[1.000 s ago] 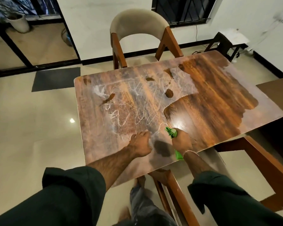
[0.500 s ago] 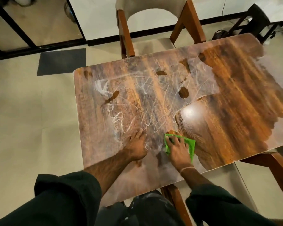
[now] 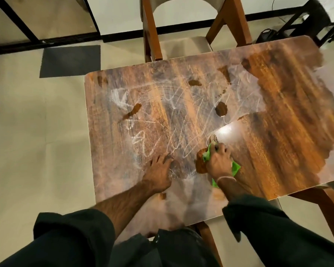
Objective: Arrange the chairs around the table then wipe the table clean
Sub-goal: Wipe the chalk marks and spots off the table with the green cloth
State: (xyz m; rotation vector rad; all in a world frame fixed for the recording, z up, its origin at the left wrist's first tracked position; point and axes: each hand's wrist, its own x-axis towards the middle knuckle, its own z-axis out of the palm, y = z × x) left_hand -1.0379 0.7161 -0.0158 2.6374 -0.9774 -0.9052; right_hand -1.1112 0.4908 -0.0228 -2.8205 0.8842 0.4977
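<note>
Standing by this one wooden table [image 3: 114, 170] and the person is leaning over its near edge with both arms out, two dark sleeves [image 3: 73, 234] pushed up past the wrists. The right hand [image 3: 218, 162] is gripping the single green cloth [image 3: 236, 167], fingers curled over the bunched-up front of it and pressing it down on the top near the near edge, right where the dusty part is meeting the shiny clean part. The left hand [image 3: 158, 174] is lying flat on the table just beside it, fingers spread and relaxed, holding nothing. The left half of the top is wearing white chalky scribbles [image 3: 123, 99] with a few small bare blotches in them, while the right half is looking glossy brown. I'm counting one chair [image 3: 150, 35] for sure, tucked in at the far side with a pale padded back. Some more wooden frame [image 3: 324, 203] is poking out under the near right corner, but I can't tell if that's one chair or two. One dark mat [image 3: 69, 61] is lying on the floor beyond the table's left corner.
</note>
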